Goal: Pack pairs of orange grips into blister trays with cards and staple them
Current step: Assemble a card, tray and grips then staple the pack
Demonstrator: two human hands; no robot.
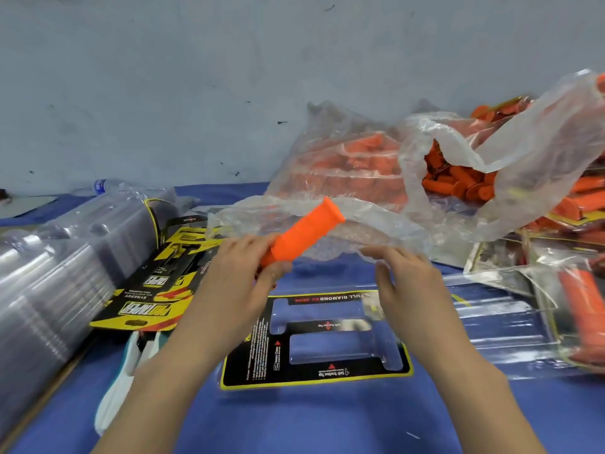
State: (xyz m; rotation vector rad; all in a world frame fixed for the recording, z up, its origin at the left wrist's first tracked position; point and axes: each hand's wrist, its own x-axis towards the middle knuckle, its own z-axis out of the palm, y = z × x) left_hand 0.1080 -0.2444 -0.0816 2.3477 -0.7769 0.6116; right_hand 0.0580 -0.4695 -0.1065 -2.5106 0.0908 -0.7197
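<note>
Blue table (294, 421): bears your clear bag (458, 149) of loose grips, far right. Blister tray (330, 353) with card (252, 362): flat, centre, beneath your hands. Left hand (239, 273): grasping one orange grip (304, 232) by its lower end, above the tray. Right hand (406, 283): relaxed, empty.

Left hand (244, 273) grips orange grip (302, 232) above carded blister tray (316, 339); right hand (404, 283) empty, fingers (381, 253) relaxed.
</note>
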